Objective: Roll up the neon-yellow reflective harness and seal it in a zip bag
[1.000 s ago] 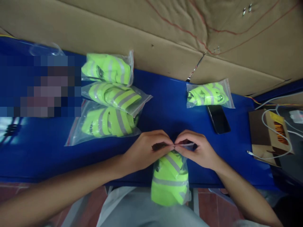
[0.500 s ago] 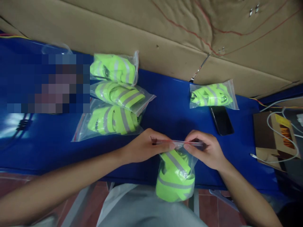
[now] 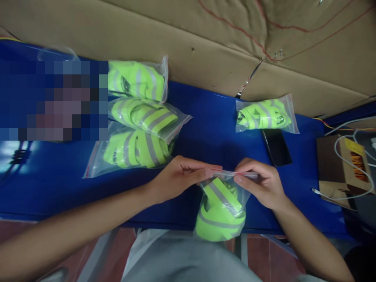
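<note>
A clear zip bag (image 3: pixel 220 211) with a rolled yellow-green reflective strap inside hangs at the table's near edge. My left hand (image 3: pixel 179 176) pinches the left part of its red-lined top edge between thumb and fingers. On the right part of that same edge, my right hand (image 3: pixel 261 180) is closed in a pinch. Three similar filled bags lie to the left: a back one (image 3: pixel 141 81), a middle one (image 3: pixel 147 115) and a front one (image 3: pixel 136 149). Another filled bag (image 3: pixel 264 114) rests at the back right.
A black phone (image 3: pixel 277 147) lies on the blue table (image 3: pixel 205 129) beside the back right bag. An open cardboard box (image 3: pixel 331 164) and a white cable (image 3: pixel 337 197) are at the right. A brown padded panel (image 3: pixel 182 51) stands behind.
My left hand has shifted slightly left along the bag's top edge, my right hand slightly right. The gap between them is wider. The view has moved a little.
</note>
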A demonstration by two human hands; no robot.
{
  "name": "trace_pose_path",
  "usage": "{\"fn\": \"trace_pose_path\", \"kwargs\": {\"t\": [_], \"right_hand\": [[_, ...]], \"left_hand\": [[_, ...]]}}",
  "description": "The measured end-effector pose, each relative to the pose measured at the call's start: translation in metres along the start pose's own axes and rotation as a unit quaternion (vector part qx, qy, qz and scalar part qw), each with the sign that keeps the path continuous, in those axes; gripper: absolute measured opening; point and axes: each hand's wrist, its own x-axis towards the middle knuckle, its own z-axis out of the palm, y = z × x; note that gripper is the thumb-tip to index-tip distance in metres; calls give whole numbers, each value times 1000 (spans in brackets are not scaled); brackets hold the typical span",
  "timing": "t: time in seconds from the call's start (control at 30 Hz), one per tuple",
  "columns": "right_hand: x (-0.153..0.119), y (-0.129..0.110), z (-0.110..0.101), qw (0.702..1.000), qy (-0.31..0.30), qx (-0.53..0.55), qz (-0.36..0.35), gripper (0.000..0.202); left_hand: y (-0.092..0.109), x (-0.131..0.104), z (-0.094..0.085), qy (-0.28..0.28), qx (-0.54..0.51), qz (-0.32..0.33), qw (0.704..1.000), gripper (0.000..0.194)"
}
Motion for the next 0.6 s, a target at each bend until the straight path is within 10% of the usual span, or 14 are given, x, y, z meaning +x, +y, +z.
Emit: {"fn": "trace_pose_path", "kwargs": {"t": [0.4, 0.6], "right_hand": [[10, 12, -12, 995, -46, 57, 70, 23], [26, 13, -38, 959, 238, 151, 23, 21]], "left_hand": [[-14, 7, -1, 107, 82, 93, 987, 55], [4, -11, -3, 164, 217, 307, 912, 50]]}}
